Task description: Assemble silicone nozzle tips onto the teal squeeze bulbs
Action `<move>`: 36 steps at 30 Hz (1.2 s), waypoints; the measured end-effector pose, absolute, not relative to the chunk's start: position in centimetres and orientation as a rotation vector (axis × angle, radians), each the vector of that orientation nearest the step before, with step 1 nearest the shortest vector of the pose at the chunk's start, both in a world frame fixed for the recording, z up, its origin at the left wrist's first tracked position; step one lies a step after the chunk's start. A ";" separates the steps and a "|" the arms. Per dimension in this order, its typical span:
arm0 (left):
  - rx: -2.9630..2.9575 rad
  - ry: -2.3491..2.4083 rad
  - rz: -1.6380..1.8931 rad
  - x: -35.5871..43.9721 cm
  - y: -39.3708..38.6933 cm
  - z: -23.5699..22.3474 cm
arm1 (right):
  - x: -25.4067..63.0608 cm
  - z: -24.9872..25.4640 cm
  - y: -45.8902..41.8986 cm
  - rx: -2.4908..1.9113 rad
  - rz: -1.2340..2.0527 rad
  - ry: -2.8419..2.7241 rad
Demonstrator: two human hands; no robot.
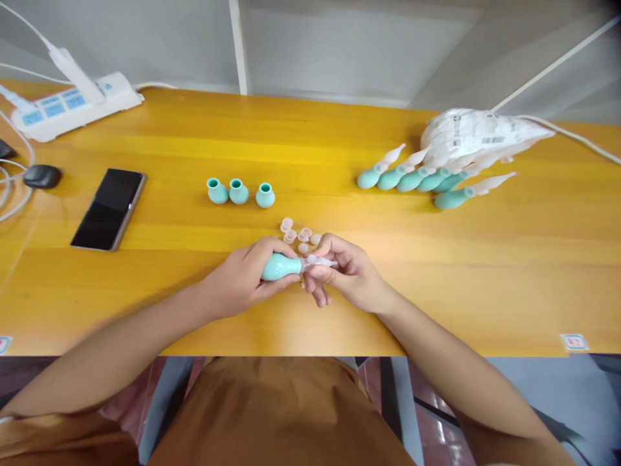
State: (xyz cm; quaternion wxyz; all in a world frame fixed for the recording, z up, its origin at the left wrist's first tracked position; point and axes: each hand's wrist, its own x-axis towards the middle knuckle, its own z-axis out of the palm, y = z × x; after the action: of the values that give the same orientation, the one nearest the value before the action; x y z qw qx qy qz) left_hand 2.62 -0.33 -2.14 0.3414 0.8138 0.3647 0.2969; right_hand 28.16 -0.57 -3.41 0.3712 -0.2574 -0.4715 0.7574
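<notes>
The teal bulb [281, 266], smooth and pear-shaped, lies sideways in the left hand [240, 278], thumb and fingers closed round its belly. Its neck points to 3 o'clock, straight at the clear, tapering nozzle [323, 261], and the right hand [356, 278] has that pinched between thumb and index, lower fingers loosely spread! Neck and nozzle meet; whether it's fully seated, I can't tell from here. Round the clock from that bulb: close by at 12 to 1, a scatter of translucent cups [287, 224], round-rimmed and glossy. At 11, three open-mouthed bulbs [238, 193], mouths up. Out at 2, six spouted bulbs [409, 180], pale tips slanting upward, with a crinkled white plastic bag [466, 136] just behind. Over at 10, a flat, glossy phone [107, 210], and beyond it the white power strip [114, 97]. Edges now: the shiny wooden tabletop [485, 278] ends at 6, near the hands; at 12 it meets the grey partition [339, 52]. Widest running room? Right out at 3, along the grain.
</notes>
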 end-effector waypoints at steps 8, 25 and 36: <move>1.904 1.034 0.729 2.9 -0.6 -2.1 | 28.1 -3.9 -1.2 -0.645 1.763 -1.294; 1.558 0.980 0.652 3.6 0.0 -1.6 | 28.7 -4.0 -0.8 -0.690 1.073 -1.849; 2.112 0.941 0.916 3.4 -0.1 -2.0 | 28.5 -3.6 -1.5 -0.837 1.260 -1.550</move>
State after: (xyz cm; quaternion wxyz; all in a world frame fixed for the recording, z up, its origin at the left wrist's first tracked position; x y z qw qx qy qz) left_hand 3.39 -0.15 -2.00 0.3213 0.8042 0.3584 0.3487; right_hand 28.45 -1.47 -3.62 0.4688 -0.3413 -0.6322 0.5139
